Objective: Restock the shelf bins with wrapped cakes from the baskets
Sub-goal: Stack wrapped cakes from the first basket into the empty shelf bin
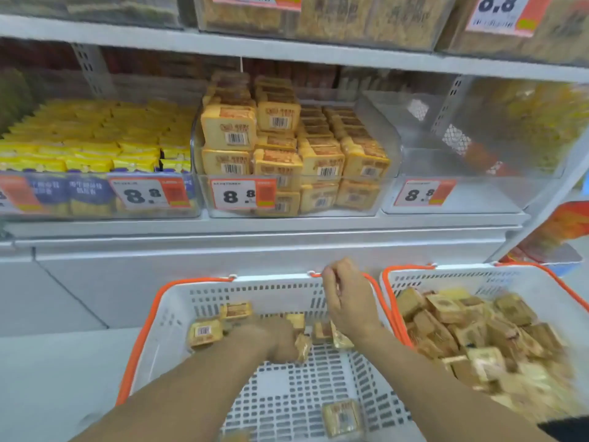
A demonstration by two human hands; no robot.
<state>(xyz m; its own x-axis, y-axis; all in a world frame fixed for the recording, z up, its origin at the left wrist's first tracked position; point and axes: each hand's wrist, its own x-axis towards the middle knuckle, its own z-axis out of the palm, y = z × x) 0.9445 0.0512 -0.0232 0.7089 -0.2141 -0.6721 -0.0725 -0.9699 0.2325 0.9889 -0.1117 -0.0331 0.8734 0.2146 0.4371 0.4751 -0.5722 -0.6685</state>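
Both forearms reach down and forward into the near basket (178,317), a white one with an orange rim standing on the floor below the shelf. The left hand (274,338) is low inside it, knuckles up and fingers curled down among the few wrapped cakes (204,332) gathered at the basket's far end; motion blur hides whether the fingers actually grip one. The right hand (349,299) is raised over the basket's far right corner, wrist bent, fingers loosely curled, nothing visibly in it. One more cake (342,417) lies alone toward the basket's near side. Just right of this basket stands a second basket (446,275), heaped with cakes. Above the near basket, on the shelf, the middle clear bin (387,161) holds stacked cakes; the bin right of it (516,186) looks bare.
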